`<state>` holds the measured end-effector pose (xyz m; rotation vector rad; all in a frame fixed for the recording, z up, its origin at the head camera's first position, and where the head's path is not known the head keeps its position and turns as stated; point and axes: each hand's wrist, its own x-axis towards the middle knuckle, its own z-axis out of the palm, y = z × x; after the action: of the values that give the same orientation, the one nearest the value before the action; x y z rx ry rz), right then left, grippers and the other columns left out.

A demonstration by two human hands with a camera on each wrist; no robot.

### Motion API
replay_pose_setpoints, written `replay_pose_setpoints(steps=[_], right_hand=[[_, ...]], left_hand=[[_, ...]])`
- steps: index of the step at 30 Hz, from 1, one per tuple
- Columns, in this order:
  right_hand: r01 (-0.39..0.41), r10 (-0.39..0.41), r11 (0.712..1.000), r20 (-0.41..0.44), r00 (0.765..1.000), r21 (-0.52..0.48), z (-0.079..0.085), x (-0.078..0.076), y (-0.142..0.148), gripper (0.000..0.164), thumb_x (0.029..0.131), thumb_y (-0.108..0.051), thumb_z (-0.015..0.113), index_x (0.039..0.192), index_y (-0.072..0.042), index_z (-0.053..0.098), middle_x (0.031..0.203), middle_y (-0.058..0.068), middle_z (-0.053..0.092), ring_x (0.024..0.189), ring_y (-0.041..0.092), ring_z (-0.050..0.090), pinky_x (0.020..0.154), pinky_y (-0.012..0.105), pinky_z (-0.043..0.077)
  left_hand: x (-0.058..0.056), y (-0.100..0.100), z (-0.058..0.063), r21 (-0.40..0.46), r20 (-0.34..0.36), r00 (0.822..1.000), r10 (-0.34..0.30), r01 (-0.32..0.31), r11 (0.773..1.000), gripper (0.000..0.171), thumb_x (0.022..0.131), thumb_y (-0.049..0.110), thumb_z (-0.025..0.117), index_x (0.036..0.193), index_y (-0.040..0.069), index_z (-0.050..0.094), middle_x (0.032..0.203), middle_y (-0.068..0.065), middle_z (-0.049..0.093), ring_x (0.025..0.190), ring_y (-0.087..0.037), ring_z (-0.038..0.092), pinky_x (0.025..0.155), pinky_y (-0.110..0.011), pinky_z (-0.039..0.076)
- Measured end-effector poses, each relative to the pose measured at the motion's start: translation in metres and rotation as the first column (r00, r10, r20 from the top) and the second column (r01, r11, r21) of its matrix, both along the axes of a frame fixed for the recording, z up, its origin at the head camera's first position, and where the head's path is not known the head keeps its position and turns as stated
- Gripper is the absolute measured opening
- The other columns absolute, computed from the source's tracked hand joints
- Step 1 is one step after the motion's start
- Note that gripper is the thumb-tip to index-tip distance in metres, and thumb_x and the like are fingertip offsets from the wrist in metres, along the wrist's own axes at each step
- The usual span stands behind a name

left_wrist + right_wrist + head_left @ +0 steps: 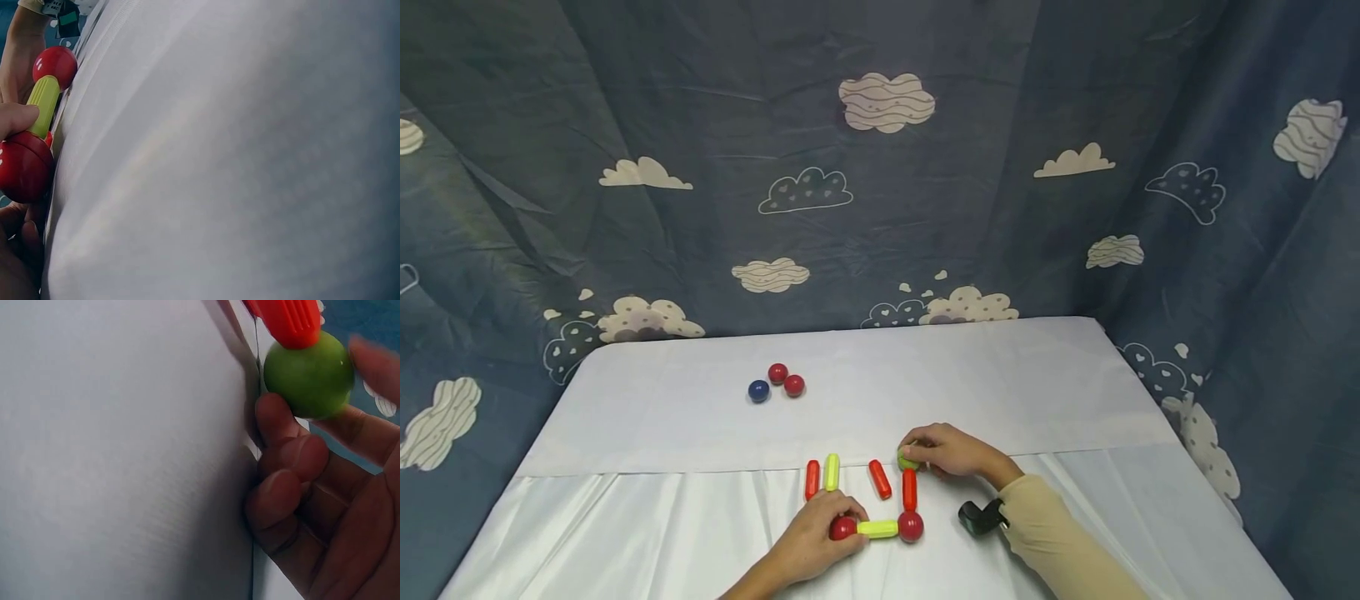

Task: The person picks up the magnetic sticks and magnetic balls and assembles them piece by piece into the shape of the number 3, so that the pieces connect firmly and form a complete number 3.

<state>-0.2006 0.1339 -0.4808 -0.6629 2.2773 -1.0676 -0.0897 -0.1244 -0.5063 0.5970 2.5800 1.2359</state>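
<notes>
In the head view my left hand [820, 533] grips a red ball [842, 527] at the left end of a yellow-green rod [877, 529]. The left wrist view shows the thumb [17, 119] lying on the rod [44, 103] beside that ball [25, 167]. At the rod's other end is a second red ball [911, 526], from which a red rod [909, 490] runs away from me. My right hand [951, 450] holds a green ball [907, 461] at this rod's far end. In the right wrist view, fingers curl beside the green ball [309, 375] and the thumb is blurred.
Loose rods lie nearby: two red ones [812, 480] [880, 480] and a yellow-green one [831, 472]. Farther back on the white-covered table [1000, 383] sit a blue ball [758, 391] and two red balls [778, 373] [793, 385]. Behind hangs a cloud-patterned curtain [700, 233].
</notes>
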Motion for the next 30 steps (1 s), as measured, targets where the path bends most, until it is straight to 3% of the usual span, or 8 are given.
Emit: replay_pose_setpoints(steps=[6, 16, 30], right_hand=[[-0.008, 0.008, 1.0, 0.006, 1.0, 0.021, 0.0004, -0.0014, 0.0001, 0.032, 0.091, -0.029, 0.066, 0.114, -0.007, 0.065, 0.068, 0.0, 0.055, 0.056, 0.011, 0.048, 0.052, 0.023, 0.039], [-0.06, 0.06, 0.997, 0.018, 0.998, 0.038, 0.0008, -0.0081, -0.0019, 0.028, 0.091, -0.024, 0.065, 0.113, -0.008, 0.066, 0.063, -0.001, 0.052, 0.052, 0.011, 0.044, 0.051, 0.025, 0.036], [-0.015, 0.019, 0.998, -0.075, 0.997, 0.06, 0.0022, -0.005, -0.0031, 0.032, 0.087, -0.027, 0.07, 0.113, -0.01, 0.067, 0.081, -0.002, 0.055, 0.072, 0.015, 0.049, 0.061, 0.028, 0.041]], left_hand=[[0.0001, -0.0002, 0.0019, -0.003, 0.003, 1.0, -0.001, 0.001, 1.0, 0.018, 0.085, 0.035, 0.071, 0.097, 0.024, 0.064, 0.093, 0.013, 0.055, 0.087, -0.004, 0.047, 0.072, -0.024, 0.042], [0.0003, 0.0006, 0.0021, 0.0, 0.015, 1.0, 0.002, -0.002, 1.0, 0.018, 0.086, 0.035, 0.07, 0.098, 0.024, 0.064, 0.094, 0.013, 0.055, 0.088, -0.004, 0.047, 0.073, -0.024, 0.042], [-0.0006, 0.0006, 0.001, -0.003, 0.011, 1.0, 0.001, -0.001, 1.0, 0.018, 0.086, 0.035, 0.07, 0.099, 0.024, 0.064, 0.095, 0.013, 0.055, 0.088, -0.004, 0.047, 0.073, -0.024, 0.042]])
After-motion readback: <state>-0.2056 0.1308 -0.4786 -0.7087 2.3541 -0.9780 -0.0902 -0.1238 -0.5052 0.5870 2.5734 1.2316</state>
